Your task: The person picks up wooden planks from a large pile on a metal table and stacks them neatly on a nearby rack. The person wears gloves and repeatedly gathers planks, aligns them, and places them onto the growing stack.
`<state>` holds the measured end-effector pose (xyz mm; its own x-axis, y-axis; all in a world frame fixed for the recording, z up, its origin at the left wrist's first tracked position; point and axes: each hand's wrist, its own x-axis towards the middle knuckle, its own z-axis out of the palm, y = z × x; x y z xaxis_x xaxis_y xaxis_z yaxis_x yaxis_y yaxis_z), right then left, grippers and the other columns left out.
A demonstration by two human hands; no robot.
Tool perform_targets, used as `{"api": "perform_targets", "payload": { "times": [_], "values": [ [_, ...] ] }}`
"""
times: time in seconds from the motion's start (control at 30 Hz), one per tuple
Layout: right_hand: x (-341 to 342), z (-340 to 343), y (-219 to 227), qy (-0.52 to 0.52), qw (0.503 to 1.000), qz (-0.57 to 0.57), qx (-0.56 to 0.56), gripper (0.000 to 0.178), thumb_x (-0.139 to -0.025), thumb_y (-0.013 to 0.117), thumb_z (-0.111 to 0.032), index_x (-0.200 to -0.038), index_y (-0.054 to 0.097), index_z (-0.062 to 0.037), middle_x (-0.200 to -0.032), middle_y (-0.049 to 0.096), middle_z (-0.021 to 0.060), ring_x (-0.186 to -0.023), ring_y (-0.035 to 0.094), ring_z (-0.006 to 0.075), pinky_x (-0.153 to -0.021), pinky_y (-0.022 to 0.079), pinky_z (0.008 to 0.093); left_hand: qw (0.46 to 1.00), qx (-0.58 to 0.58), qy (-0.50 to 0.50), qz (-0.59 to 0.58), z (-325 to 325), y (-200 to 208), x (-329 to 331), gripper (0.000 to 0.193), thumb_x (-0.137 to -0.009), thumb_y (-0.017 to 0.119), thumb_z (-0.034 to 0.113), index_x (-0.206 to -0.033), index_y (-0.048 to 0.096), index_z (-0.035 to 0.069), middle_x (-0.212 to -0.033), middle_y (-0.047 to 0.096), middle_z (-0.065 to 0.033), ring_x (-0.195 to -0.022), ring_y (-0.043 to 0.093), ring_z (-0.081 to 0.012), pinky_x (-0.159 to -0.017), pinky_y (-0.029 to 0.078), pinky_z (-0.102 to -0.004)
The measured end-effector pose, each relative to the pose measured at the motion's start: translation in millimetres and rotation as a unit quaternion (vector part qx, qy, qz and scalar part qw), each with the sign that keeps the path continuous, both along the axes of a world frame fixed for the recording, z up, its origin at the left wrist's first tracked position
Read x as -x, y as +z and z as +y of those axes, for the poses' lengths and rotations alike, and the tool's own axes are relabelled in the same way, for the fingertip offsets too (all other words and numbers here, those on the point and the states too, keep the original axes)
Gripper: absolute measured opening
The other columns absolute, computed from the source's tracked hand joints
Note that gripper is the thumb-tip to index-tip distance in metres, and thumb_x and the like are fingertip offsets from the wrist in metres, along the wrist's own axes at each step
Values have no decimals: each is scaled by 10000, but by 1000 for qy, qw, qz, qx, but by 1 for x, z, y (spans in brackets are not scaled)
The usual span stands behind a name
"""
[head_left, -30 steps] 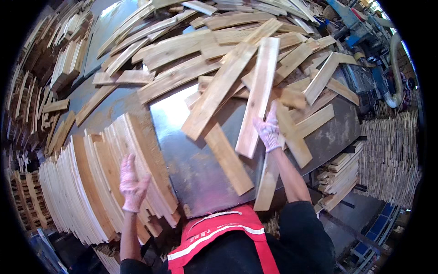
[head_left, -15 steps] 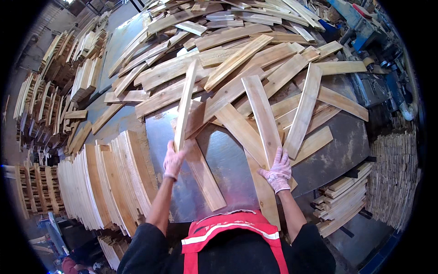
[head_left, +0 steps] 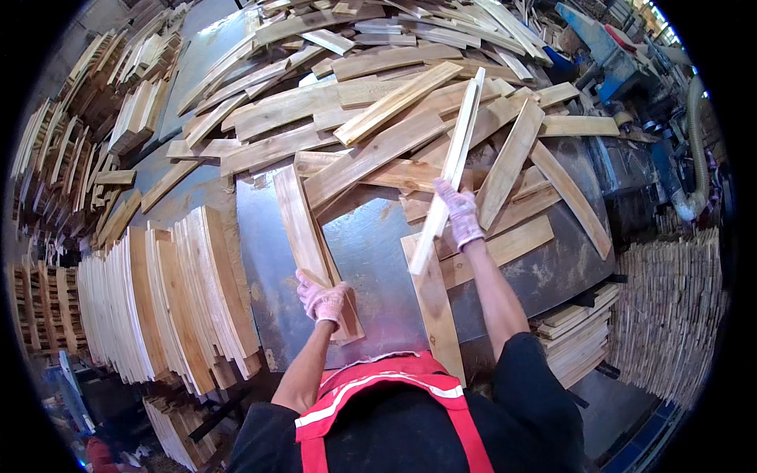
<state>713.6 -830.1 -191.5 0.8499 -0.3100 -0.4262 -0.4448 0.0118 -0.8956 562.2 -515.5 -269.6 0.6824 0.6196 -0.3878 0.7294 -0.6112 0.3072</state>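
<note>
Head view: two gloved hands, each on a board over a metal table [head_left: 363,236].

Left hand [head_left: 321,299]: fingers curled together over the near end of the left board [head_left: 293,209], which lies partly over a lower board [head_left: 349,327]. Thumb placement: cannot tell. Risk: a grip at one end only could let the far end swing or dip; fingers could be pinched between the two boards.

Right hand [head_left: 459,211]: fingers closed on the right board [head_left: 455,158], pinching it below its middle; board tilted on edge, far end toward the heap [head_left: 378,59]. Risk: the board could roll out of a narrow hold, or catch a neighbour and start a slide.

Near-edge board [head_left: 434,307]: near end apparently beyond the table edge, close to the apron [head_left: 386,364]; a bump could tip it off.

Hazard throughout: splinters, from rough edges.
</note>
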Motion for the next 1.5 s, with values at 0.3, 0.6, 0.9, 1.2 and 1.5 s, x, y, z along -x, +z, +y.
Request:
{"api": "perform_targets", "payload": {
  "times": [0.3, 0.6, 0.9, 1.2, 1.5],
  "values": [
    [144, 168, -71, 125, 951, -152, -238, 844, -906, 805, -213, -1595, 329, -108, -1120, 664, 45, -959, 631, 132, -814, 547, 279, 962, 224, -46, -152, 112, 43, -17, 1052, -691, 827, 181, -1553, 227, 121, -1193, 610, -221, -1013, 677, -339, -874, 582, -440],
    [215, 223, -69, 487, 867, 79, 70, 749, -983, 533, -589, -1427, 527, 15, -1363, 599, 310, -1293, 563, 442, -1101, 431, 449, 758, 626, 140, -116, 163, 1, 97, 305, -830, 749, 167, -1068, 754, -22, -1079, 750, -113, -992, 713, -211, -951, 559, -389],
    [205, 267, -109, 37, 985, 52, -163, 804, -852, 821, -284, -1499, 423, -18, -1305, 656, 150, -1086, 672, 273, -937, 550, 371, 738, 655, 94, -132, 162, 50, 75, 552, -824, 772, 160, -1315, 574, 6, -1097, 707, -97, -997, 706, -224, -884, 602, -403],
    [-71, 182, -97, 87, 929, -13, 358, 539, -852, 762, -441, -1182, 595, -48, -1052, 719, 224, -971, 704, 373, -823, 560, 462, 511, 793, 142, -301, 186, 189, -136, 819, -894, 635, 605, -1402, 451, -10, -1230, 626, -243, -1020, 691, -404, -871, 590, -603],
    [94, 298, -43, 239, 919, -32, 313, 563, -926, 651, -371, -1326, 432, -40, -940, 693, 241, -778, 710, 419, -674, 581, 514, 777, 600, 94, -165, 196, 12, 58, 695, -862, 712, 221, -1470, 442, 21, -1133, 679, -99, -980, 677, -202, -886, 563, -343]
  ]
}}
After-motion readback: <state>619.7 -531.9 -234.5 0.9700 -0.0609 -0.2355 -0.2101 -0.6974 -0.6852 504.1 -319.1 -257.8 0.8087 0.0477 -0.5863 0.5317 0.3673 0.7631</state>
